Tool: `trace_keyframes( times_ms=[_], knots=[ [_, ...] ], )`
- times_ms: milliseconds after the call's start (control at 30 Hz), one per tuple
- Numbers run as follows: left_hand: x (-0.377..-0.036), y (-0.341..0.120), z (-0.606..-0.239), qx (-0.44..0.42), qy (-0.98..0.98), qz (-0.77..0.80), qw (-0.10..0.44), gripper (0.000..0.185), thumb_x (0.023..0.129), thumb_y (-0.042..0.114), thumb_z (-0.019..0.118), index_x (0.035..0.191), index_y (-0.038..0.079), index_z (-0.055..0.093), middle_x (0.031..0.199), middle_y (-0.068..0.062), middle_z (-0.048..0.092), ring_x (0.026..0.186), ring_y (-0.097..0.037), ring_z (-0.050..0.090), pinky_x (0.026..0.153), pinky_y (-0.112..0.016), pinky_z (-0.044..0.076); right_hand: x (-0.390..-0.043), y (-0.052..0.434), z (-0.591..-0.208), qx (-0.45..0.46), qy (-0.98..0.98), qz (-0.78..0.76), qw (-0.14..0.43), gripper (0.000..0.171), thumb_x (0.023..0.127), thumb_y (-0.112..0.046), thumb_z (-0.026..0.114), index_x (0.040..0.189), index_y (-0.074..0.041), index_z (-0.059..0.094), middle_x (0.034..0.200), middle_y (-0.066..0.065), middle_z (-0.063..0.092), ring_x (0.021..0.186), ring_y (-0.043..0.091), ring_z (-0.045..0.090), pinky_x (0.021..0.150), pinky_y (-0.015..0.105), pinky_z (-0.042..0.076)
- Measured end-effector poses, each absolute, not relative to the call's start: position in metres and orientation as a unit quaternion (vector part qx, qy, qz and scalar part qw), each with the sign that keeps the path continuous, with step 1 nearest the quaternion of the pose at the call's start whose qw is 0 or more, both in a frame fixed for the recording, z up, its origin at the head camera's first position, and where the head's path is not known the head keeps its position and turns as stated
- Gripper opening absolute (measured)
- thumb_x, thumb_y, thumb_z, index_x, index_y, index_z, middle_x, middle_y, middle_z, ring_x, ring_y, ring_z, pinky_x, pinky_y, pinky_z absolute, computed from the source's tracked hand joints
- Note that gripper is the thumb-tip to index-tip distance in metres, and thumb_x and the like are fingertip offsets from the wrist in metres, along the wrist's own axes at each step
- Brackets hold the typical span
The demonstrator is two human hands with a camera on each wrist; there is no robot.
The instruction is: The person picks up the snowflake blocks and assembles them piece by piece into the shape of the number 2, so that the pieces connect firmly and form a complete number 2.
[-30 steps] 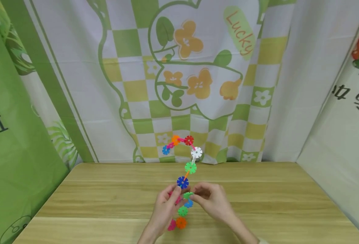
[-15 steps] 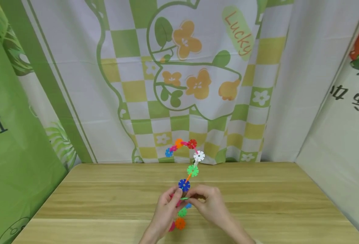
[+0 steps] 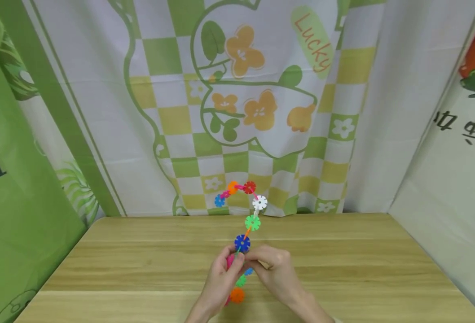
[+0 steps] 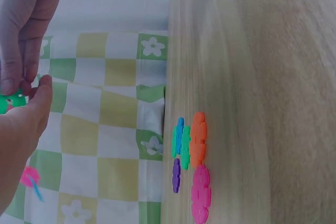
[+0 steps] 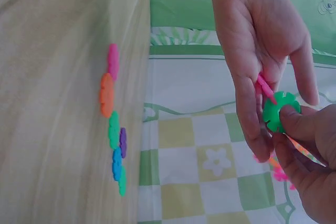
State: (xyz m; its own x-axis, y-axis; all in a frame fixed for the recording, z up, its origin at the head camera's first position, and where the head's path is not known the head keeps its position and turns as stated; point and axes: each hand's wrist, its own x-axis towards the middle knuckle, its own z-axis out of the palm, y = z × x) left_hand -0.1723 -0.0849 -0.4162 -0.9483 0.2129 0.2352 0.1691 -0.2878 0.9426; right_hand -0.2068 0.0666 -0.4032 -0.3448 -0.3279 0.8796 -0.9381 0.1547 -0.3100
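Observation:
A chain of notched plastic discs (image 3: 252,222) curves up and away from my hands, ending in a blue disc (image 3: 219,200) at its far tip. My left hand (image 3: 218,279) holds the near end, where a pink disc (image 3: 230,260) shows beside the thumb, just below a dark blue disc (image 3: 242,243). Between thumb and finger, my right hand (image 5: 317,142) pinches a green disc (image 5: 274,109), which meets the edge of a pink disc (image 5: 266,88) at the left hand's fingers. Fingers hide most of this joint in the head view.
Several loose discs lie on the wooden table (image 3: 140,264) below the hands, among them an orange disc (image 3: 237,295), a pink disc (image 4: 200,195) and a purple disc (image 4: 176,176). A checked curtain (image 3: 237,161) hangs behind the table's far edge.
The right hand has moved slightly left, against the left fingers. The green disc it pinches turned edge-on and is now mostly covered in the head view. The chain swayed a little.

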Motion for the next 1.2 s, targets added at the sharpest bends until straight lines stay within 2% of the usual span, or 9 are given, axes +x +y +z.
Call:
trace_keyframes(
  times_ms=[133, 300, 433, 567, 767, 867, 1000, 1100, 1200],
  knots=[
    [-0.169, -0.085, -0.417, 0.174, 0.616, 0.768, -0.003, 0.043, 0.098, 0.005, 0.052, 0.128, -0.017, 0.031, 0.115, -0.013, 0.053, 0.107, -0.013, 0.057, 0.097, -0.028, 0.047, -0.207, 0.068, -0.402, 0.466, -0.680, 0.458, 0.333, 0.013, 0.078, 0.008, 0.071, 0.083, -0.003, 0.073, 0.083, 0.009, 0.072, 0.076, 0.019, 0.070, 0.072, 0.018, 0.055],
    [-0.168, -0.086, -0.420, 0.194, 0.617, 0.763, -0.007, 0.037, 0.098, 0.003, 0.049, 0.124, -0.017, 0.031, 0.116, -0.017, 0.054, 0.108, -0.013, 0.058, 0.097, -0.031, 0.048, -0.206, 0.067, -0.401, 0.467, -0.682, 0.450, 0.339, 0.026, 0.067, 0.018, 0.073, 0.083, -0.003, 0.073, 0.083, 0.009, 0.071, 0.075, 0.019, 0.069, 0.072, 0.017, 0.054],
    [-0.170, -0.086, -0.422, 0.196, 0.619, 0.760, -0.005, 0.035, 0.100, 0.006, 0.047, 0.125, -0.014, 0.033, 0.116, -0.016, 0.053, 0.108, -0.016, 0.059, 0.097, -0.034, 0.048, -0.205, 0.067, -0.400, 0.469, -0.682, 0.451, 0.333, 0.026, 0.066, 0.016, 0.073, 0.084, -0.003, 0.073, 0.082, 0.010, 0.072, 0.075, 0.019, 0.069, 0.071, 0.016, 0.054],
    [-0.173, -0.087, -0.422, 0.193, 0.644, 0.740, -0.023, 0.031, 0.098, 0.005, 0.051, 0.123, -0.010, 0.038, 0.111, -0.013, 0.051, 0.104, -0.016, 0.059, 0.094, -0.033, 0.050, -0.206, 0.067, -0.402, 0.465, -0.686, 0.452, 0.331, 0.026, 0.066, 0.017, 0.074, 0.081, -0.004, 0.073, 0.081, 0.009, 0.072, 0.074, 0.018, 0.069, 0.071, 0.017, 0.055],
    [-0.175, -0.093, -0.422, 0.230, 0.698, 0.676, -0.060, 0.028, 0.096, 0.005, 0.055, 0.121, -0.004, 0.046, 0.111, -0.021, 0.054, 0.101, -0.018, 0.061, 0.087, -0.030, 0.053, -0.209, 0.070, -0.404, 0.473, -0.686, 0.440, 0.335, 0.032, 0.059, 0.020, 0.076, 0.079, -0.004, 0.072, 0.081, 0.009, 0.071, 0.075, 0.021, 0.069, 0.074, 0.020, 0.055],
    [-0.175, -0.096, -0.420, 0.236, 0.714, 0.656, -0.062, 0.031, 0.096, 0.008, 0.057, 0.124, -0.001, 0.047, 0.113, -0.021, 0.059, 0.099, -0.017, 0.063, 0.084, -0.031, 0.055, -0.208, 0.074, -0.401, 0.460, -0.699, 0.459, 0.299, 0.030, 0.062, 0.020, 0.075, 0.080, -0.003, 0.071, 0.081, 0.010, 0.071, 0.072, 0.020, 0.068, 0.068, 0.021, 0.056],
    [-0.174, -0.097, -0.418, 0.228, 0.729, 0.643, -0.056, 0.033, 0.095, 0.011, 0.060, 0.125, 0.003, 0.049, 0.110, -0.017, 0.061, 0.093, -0.017, 0.065, 0.077, -0.032, 0.057, -0.205, 0.080, -0.395, 0.379, -0.745, 0.509, 0.204, 0.020, 0.072, 0.014, 0.073, 0.081, -0.003, 0.069, 0.076, 0.005, 0.070, 0.064, 0.011, 0.064, 0.057, 0.023, 0.055],
    [-0.175, -0.097, -0.417, 0.230, 0.732, 0.639, -0.053, 0.033, 0.093, 0.011, 0.062, 0.124, 0.004, 0.051, 0.110, -0.015, 0.061, 0.092, -0.018, 0.065, 0.077, -0.033, 0.057, -0.202, 0.082, -0.392, 0.299, -0.779, 0.536, 0.131, 0.006, 0.081, -0.001, 0.073, 0.086, -0.003, 0.070, 0.078, 0.003, 0.070, 0.066, 0.006, 0.063, 0.059, 0.024, 0.055],
    [-0.175, -0.097, -0.418, 0.244, 0.728, 0.638, -0.050, 0.034, 0.092, 0.008, 0.063, 0.124, 0.004, 0.051, 0.112, -0.014, 0.060, 0.095, -0.019, 0.063, 0.080, -0.032, 0.056, -0.201, 0.080, -0.390, 0.250, -0.780, 0.568, 0.080, 0.009, 0.085, -0.009, 0.072, 0.089, -0.002, 0.071, 0.082, 0.007, 0.071, 0.068, 0.007, 0.064, 0.062, 0.024, 0.056]
  ],
)
